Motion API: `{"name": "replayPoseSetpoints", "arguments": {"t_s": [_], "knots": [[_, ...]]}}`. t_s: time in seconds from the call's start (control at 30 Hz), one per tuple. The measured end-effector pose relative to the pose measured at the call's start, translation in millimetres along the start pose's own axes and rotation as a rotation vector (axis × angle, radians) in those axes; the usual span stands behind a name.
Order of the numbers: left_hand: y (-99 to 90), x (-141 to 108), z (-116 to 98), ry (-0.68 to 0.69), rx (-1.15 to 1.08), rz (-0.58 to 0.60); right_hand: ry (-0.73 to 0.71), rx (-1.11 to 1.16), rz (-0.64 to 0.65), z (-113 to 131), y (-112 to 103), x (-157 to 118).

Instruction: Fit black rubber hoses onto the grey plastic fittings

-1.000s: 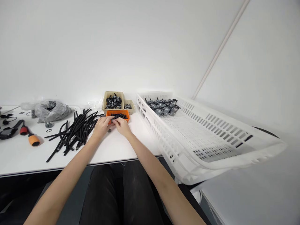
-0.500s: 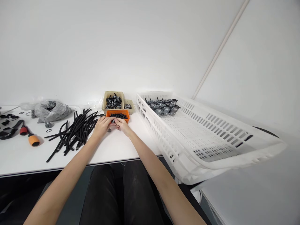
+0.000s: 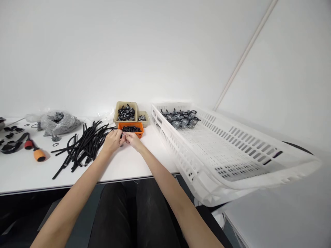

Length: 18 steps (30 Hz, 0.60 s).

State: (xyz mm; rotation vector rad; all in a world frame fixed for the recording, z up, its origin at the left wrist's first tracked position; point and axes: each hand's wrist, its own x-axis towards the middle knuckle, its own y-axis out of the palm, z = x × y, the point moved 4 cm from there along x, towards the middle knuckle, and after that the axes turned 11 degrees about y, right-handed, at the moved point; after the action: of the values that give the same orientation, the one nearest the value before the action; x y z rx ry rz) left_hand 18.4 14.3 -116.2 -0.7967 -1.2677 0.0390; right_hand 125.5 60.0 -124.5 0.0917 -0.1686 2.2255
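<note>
My left hand (image 3: 113, 140) and my right hand (image 3: 132, 140) meet just in front of the orange basket (image 3: 139, 133), fingers closed in a pinch. Between the fingertips is a small dark part, mostly hidden, so its kind does not show. Short black pieces (image 3: 131, 129) fill the orange basket. Behind it stands a beige bin (image 3: 117, 121) of black and grey fittings (image 3: 126, 113), with a smaller beige bin (image 3: 147, 121) of small metallic parts beside it. Left of my hands lies a heap of black tubes (image 3: 86, 143).
A large white perforated crate (image 3: 176, 148) on the right holds several clear-and-black assemblies (image 3: 182, 119) at its far end. On the left are a plastic bag of grey parts (image 3: 59, 124), an orange-handled tool (image 3: 39, 155) and a red-handled tool (image 3: 28, 144).
My hands have drawn slightly closer together and back from the orange basket, whose contents show more. The whole view has shifted a little.
</note>
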Motion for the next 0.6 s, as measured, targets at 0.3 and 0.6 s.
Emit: {"name": "replayPoseSetpoints", "arguments": {"t_s": [0.3,0.6], "knots": [[-49.6,9,-56,-0.290,-0.207,-0.180,-0.284,-0.268,-0.273,49,16,-69],[-70.0,-30,-122,-0.713,-0.938,-0.010,-0.474,-0.654,-0.338,58,34,-161]]}}
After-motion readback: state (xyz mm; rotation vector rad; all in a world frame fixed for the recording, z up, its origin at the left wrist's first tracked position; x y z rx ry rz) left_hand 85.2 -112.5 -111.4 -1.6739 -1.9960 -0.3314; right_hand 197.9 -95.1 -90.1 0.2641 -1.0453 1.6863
